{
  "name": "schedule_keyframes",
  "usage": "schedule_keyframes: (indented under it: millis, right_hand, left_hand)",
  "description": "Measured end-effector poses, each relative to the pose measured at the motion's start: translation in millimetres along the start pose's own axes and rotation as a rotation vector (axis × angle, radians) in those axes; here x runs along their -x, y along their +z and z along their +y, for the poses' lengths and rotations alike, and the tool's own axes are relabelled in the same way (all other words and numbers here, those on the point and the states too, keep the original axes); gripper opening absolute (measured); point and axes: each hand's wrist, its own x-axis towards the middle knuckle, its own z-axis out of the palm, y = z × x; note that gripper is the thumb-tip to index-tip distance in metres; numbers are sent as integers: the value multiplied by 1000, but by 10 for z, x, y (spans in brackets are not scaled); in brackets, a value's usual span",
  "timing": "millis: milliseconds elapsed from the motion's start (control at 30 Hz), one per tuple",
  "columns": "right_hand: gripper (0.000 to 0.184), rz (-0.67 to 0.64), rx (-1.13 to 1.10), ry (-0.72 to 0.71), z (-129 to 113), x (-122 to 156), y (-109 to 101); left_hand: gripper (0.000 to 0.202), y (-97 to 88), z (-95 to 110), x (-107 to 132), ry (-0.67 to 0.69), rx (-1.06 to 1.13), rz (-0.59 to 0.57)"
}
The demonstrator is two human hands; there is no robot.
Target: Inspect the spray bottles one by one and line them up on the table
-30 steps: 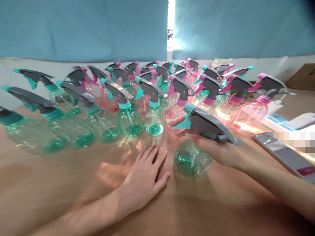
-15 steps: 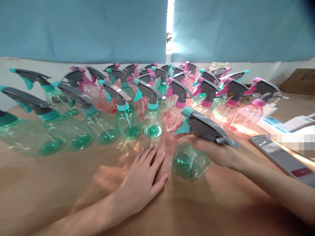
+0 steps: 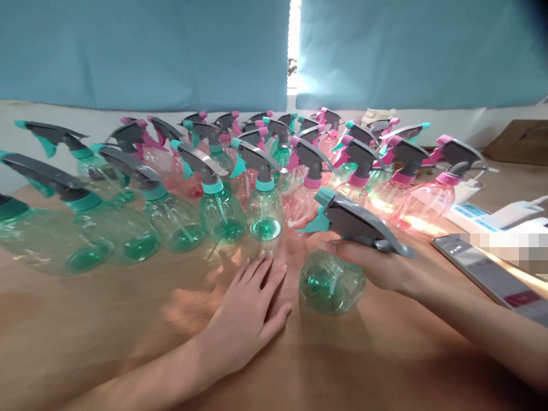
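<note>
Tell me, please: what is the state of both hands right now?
Left hand: open, palm down on the table.
Right hand: closed, holding a green spray bottle.

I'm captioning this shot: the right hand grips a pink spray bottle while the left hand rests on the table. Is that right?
The colour is wrong: the head view shows the right hand gripping a green spray bottle. The left hand rests on the table.
</note>
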Motion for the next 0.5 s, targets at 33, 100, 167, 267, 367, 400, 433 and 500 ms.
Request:
schedule_keyframes:
  millis: [33, 100, 167, 267, 367, 400, 433, 500]
  right_hand:
    - [19, -37, -54, -1, -8, -14, 10]
    - [21, -83, -148, 3, -43, -36, 30]
    - [23, -71, -175, 24, -91, -47, 46]
    - [27, -36, -187, 42, -155, -50, 58]
    - [29, 0, -185, 49, -198, -50, 63]
    - [29, 8, -177, 51, -208, -52, 64]
    - [29, 17, -169, 51, -214, -53, 65]
    - [30, 32, -161, 42, -219, -53, 67]
  left_hand:
    - [54, 2, 0, 1, 0, 1, 0]
    - [53, 5, 1, 3, 0, 3, 0]
    - [53, 3, -1, 5, 2, 4, 1]
    - [52, -2, -5, 8, 8, 1, 10]
    - [52, -5, -6, 9, 12, 6, 20]
    - [52, -5, -5, 10, 12, 9, 22]
    - [52, -4, -5, 10, 11, 9, 24]
    - [52, -1, -5, 10, 10, 7, 26]
